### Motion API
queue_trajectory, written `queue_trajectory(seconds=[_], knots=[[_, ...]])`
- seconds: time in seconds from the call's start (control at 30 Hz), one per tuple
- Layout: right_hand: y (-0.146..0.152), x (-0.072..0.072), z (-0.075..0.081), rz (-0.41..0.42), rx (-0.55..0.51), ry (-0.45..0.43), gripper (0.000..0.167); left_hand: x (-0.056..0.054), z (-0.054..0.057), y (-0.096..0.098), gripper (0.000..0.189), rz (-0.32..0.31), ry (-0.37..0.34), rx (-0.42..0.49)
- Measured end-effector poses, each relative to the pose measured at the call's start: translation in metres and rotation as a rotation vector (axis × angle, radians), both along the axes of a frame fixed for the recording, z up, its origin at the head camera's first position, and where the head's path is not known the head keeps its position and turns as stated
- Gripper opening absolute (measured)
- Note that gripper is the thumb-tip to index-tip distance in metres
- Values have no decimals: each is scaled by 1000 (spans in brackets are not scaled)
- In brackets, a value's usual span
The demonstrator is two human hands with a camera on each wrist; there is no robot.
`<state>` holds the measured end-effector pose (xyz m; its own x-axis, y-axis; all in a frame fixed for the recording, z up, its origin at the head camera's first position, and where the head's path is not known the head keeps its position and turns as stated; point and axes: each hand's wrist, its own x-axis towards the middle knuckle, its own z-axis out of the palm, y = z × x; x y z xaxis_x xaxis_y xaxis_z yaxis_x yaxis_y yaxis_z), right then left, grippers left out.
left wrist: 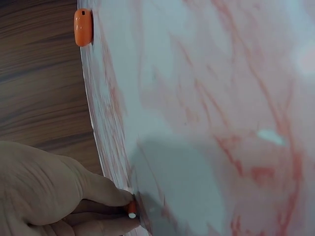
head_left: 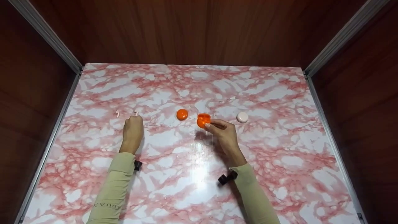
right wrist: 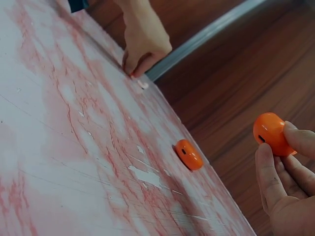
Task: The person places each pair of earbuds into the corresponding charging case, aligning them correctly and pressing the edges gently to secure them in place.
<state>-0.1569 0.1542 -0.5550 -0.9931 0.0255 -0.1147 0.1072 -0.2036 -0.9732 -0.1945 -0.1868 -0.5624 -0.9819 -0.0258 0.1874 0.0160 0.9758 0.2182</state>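
Left of centre, the left hand pinches a slim orange earbud that could slip; mid-frame, the right hand grips an open case one-sidedly, risking a tilt.

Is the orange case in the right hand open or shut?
Open: in the head view, the orange case held by the right hand shows its lid raised from the base.

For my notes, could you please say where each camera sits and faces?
On head: faces forward and down at left hand, right hand and sleeves.
On left wrist: faces left hand pinching an earbud.
On right wrist: faces right hand holding an open case; left hand beyond.
Wrist views share the orange case on the table.
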Motion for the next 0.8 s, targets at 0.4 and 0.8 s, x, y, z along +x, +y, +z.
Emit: queue_trajectory(seconds=[0.4, 0.8], knots=[[1, 0, -1, 11, -4, 2, 29, -5, 0, -1, 24, 2, 6, 9], [0, 0, -1, 8, -20, -7, 29, -6, 1, -4, 23, 1, -10, -25]])
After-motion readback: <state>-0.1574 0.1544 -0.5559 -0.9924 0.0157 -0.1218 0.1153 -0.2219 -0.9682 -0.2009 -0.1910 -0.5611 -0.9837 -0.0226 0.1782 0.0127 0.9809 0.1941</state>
